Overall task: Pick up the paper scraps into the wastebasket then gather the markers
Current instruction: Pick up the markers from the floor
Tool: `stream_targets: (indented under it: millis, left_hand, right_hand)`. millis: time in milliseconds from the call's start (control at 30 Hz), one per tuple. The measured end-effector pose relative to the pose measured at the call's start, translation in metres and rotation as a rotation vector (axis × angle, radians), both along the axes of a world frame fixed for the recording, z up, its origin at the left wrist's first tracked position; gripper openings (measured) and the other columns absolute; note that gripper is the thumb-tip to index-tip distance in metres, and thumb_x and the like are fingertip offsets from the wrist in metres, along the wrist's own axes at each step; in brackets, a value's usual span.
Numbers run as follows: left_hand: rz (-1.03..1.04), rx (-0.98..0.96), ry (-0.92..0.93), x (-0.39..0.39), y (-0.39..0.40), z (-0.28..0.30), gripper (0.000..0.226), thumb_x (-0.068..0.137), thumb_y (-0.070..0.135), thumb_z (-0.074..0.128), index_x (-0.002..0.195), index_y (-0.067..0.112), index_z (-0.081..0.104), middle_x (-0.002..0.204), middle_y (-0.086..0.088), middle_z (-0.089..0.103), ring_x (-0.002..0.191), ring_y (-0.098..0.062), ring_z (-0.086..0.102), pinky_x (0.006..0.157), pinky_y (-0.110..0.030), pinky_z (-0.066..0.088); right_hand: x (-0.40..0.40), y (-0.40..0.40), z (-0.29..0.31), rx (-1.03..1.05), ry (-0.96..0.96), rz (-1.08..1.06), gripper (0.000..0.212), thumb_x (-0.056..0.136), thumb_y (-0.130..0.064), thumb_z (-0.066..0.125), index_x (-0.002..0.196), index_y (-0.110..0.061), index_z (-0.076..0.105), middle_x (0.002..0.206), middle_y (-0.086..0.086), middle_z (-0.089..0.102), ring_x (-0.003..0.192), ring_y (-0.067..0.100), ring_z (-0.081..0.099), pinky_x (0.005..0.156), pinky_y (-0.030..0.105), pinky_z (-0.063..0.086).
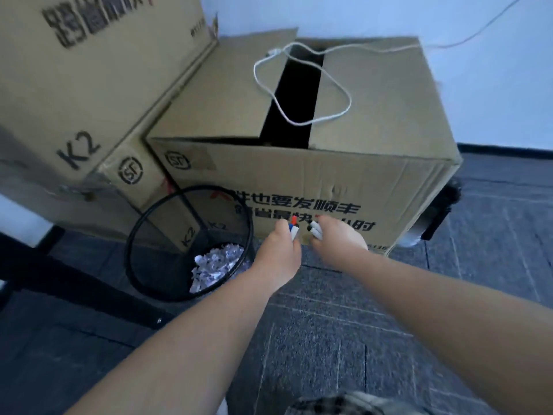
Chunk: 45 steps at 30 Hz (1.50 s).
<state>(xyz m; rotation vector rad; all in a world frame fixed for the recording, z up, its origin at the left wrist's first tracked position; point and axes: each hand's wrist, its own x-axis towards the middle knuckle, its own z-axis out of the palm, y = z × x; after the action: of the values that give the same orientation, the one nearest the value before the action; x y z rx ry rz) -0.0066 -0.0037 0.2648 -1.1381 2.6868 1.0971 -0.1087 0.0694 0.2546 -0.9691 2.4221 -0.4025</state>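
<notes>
We reached both bare arms out over the dark carpet tiles (344, 310), our hands meeting low in front of a large cardboard box (314, 187) printed with black characters. Our left hand (279, 253) was curled around a small bunch of markers (293, 227), whose red, blue and white ends stuck out past the fingers. Our right hand (339, 239) was likewise curled, gripping more markers (314, 232) with white barrels and black caps; how many each hand held, we could not tell. The two bunches were just beside each other, tips nearly touching, close against the box's printed front.

To the left of our left hand stood a black wire-mesh wastebasket (140, 226) on the floor, its round rim tilted toward the camera. White paper scraps (217, 265) lay piled inside it, against the wall nearest our wrist.

The big box's top flaps stood partly apart, leaving a dark gap, and a white cable (302, 85) looped loosely across them before trailing off toward the pale wall (449, 16) behind. A second, taller stack of cartons (89, 85) marked "K2" and "SF" stood to the left, touching the big box. A patch of checked fabric (353, 404) showed at the bottom edge of the view.
</notes>
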Motion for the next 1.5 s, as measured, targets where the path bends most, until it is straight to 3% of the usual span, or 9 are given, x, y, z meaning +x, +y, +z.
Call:
stream_targets:
  millis: [100, 400, 533, 767, 933, 1067, 1233, 1367, 1500]
  left_hand:
    - [-0.011, -0.072, 0.104, -0.005, -0.001, 0.065, 0.02, 0.098, 0.022, 0.036, 0.084, 0.011, 0.029, 0.063, -0.003, 0.036, 0.049, -0.018, 0.033, 0.044, -0.031, 0.02]
    - [0.119, -0.364, 0.278, 0.031, -0.024, 0.28, 0.018, 0.098, 0.023, 0.037, 0.09, 0.009, 0.027, 0.081, -0.02, 0.051, 0.08, -0.04, 0.056, 0.056, -0.032, 0.027]
    - [0.165, -0.468, 0.359, 0.07, -0.027, 0.371, 0.015, 0.098, 0.021, 0.037, 0.095, 0.009, 0.03, 0.068, -0.003, 0.042, 0.055, -0.021, 0.041, 0.045, -0.028, 0.02]
    - [0.399, -0.56, 0.438, 0.181, -0.043, 0.489, 0.01, 0.099, 0.016, 0.033, 0.095, 0.007, 0.031, 0.078, -0.006, 0.046, 0.051, -0.013, 0.037, 0.041, -0.022, 0.026]
    - [0.581, -0.74, 0.452, 0.267, -0.077, 0.519, 0.012, 0.098, 0.022, 0.035, 0.097, 0.011, 0.029, 0.084, -0.007, 0.043, 0.08, -0.022, 0.041, 0.055, -0.024, 0.031]
    - [0.689, -0.722, 0.557, 0.32, -0.098, 0.516, 0.014, 0.098, 0.021, 0.035, 0.093, 0.01, 0.029, 0.07, 0.003, 0.037, 0.072, -0.022, 0.042, 0.055, -0.027, 0.03]
    - [0.798, -0.665, 0.712, 0.358, -0.118, 0.508, 0.017, 0.098, 0.024, 0.035, 0.095, 0.009, 0.03, 0.083, -0.012, 0.047, 0.067, -0.025, 0.042, 0.05, -0.031, 0.027]
    - [0.885, -0.548, 0.863, 0.367, -0.138, 0.506, 0.019, 0.098, 0.027, 0.035, 0.097, 0.008, 0.033, 0.087, -0.012, 0.048, 0.071, -0.025, 0.045, 0.063, -0.031, 0.035]
    - [0.94, -0.488, 0.91, 0.365, -0.158, 0.504, 0.021, 0.098, 0.03, 0.034, 0.097, 0.009, 0.033, 0.091, -0.008, 0.05, 0.078, -0.024, 0.049, 0.073, -0.036, 0.044]
  right_hand:
    - [-0.001, -0.002, 0.063, -0.116, 0.0, -0.061, 0.024, 0.089, -0.019, 0.042, 0.068, -0.017, 0.032, 0.067, 0.0, 0.046, 0.062, 0.023, 0.048, 0.048, 0.028, 0.03]
    - [0.018, -0.03, 0.262, -0.526, 0.005, -0.005, 0.029, 0.087, -0.015, 0.046, 0.065, -0.015, 0.028, 0.065, 0.002, 0.038, 0.056, 0.019, 0.037, 0.049, 0.028, 0.031]
    - [0.058, -0.057, 0.347, -0.716, -0.041, 0.068, 0.027, 0.086, -0.015, 0.044, 0.064, -0.015, 0.027, 0.062, -0.002, 0.035, 0.053, 0.015, 0.033, 0.048, 0.025, 0.03]
    - [0.167, -0.093, 0.469, -0.896, -0.121, 0.291, 0.029, 0.083, -0.006, 0.045, 0.063, -0.017, 0.026, 0.061, 0.001, 0.033, 0.051, 0.016, 0.029, 0.047, 0.026, 0.027]
    - [0.259, -0.135, 0.51, -0.936, -0.215, 0.462, 0.028, 0.082, -0.004, 0.043, 0.064, -0.015, 0.025, 0.062, 0.0, 0.03, 0.054, 0.015, 0.025, 0.05, 0.026, 0.022]
    - [0.321, -0.168, 0.522, -1.026, -0.3, 0.556, 0.03, 0.085, -0.012, 0.048, 0.065, -0.017, 0.026, 0.067, -0.001, 0.032, 0.059, 0.014, 0.028, 0.052, 0.027, 0.024]
    - [0.371, -0.198, 0.527, -1.072, -0.54, 0.562, 0.025, 0.09, -0.02, 0.046, 0.07, -0.018, 0.03, 0.07, -0.002, 0.035, 0.06, 0.013, 0.031, 0.052, 0.025, 0.027]
    - [0.391, -0.22, 0.52, -1.053, -0.715, 0.53, 0.022, 0.093, -0.032, 0.047, 0.084, -0.013, 0.04, 0.083, 0.005, 0.046, 0.072, 0.016, 0.042, 0.063, 0.029, 0.036]
    - [0.394, -0.24, 0.511, -1.023, -0.659, 0.56, 0.026, 0.094, -0.037, 0.046, 0.094, -0.01, 0.045, 0.092, 0.008, 0.051, 0.083, 0.018, 0.048, 0.073, 0.032, 0.039]
